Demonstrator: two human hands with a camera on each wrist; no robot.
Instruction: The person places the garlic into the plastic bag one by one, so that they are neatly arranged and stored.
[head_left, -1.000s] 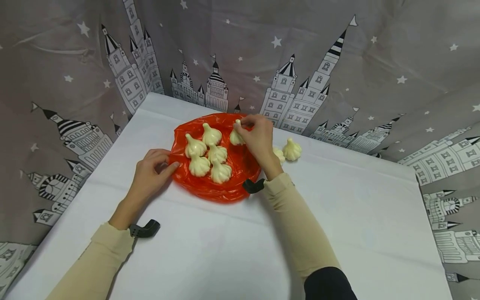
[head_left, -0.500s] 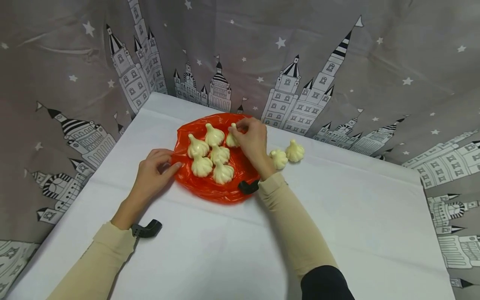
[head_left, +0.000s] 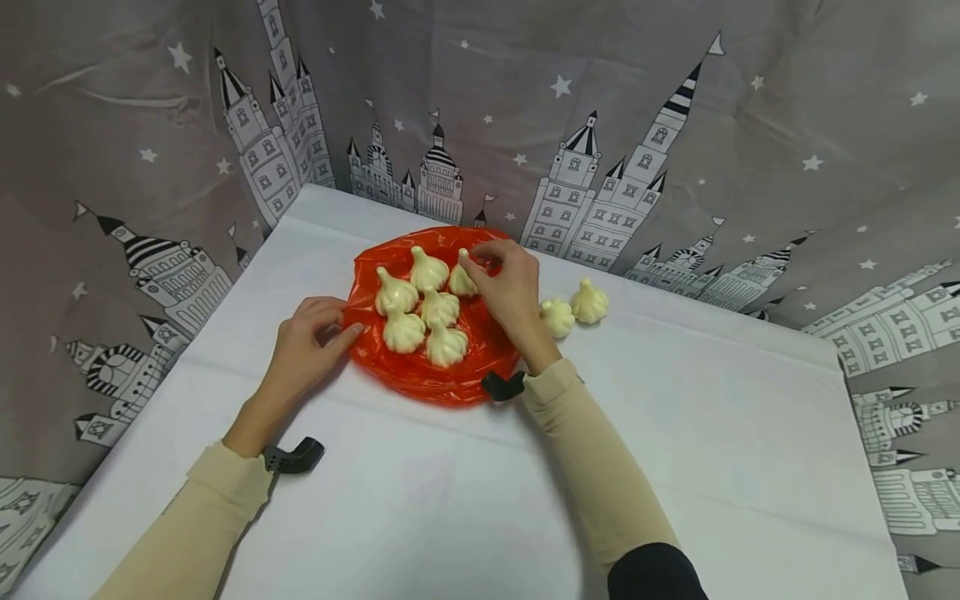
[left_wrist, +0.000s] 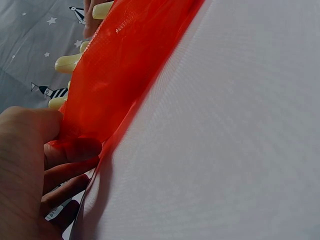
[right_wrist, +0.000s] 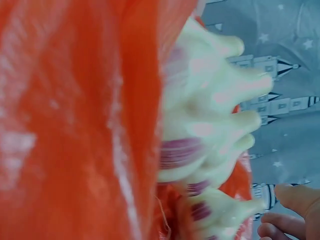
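Note:
An opened-out red plastic bag point(head_left: 480, 387) lies on the white table with several pale garlic bulbs point(head_left: 446, 343) standing in it. My left hand point(head_left: 303, 343) pinches the bag's left edge between thumb and fingers; in the left wrist view a finger shows through the red plastic point(left_wrist: 117, 85). At the bag's back right, my right hand point(head_left: 510, 283) is beside the stem of one garlic bulb point(head_left: 462, 282). The right wrist view shows its thumb and fingers point(right_wrist: 296, 199) parted, slightly clear of that stem. Purple streaks mark the garlic bulbs point(right_wrist: 215, 95) there.
Two more garlic bulbs, one nearer point(head_left: 557, 317) and one farther right point(head_left: 589, 302), lie on the table outside the bag. A grey curtain point(head_left: 480, 75) printed with castles and stars hangs behind the white tablecloth point(head_left: 712, 450).
The right hand has moved left with a garlic bulb and set it nearer the others in the bag. Its fingers have parted from the stem. The left hand keeps its grip on the bag.

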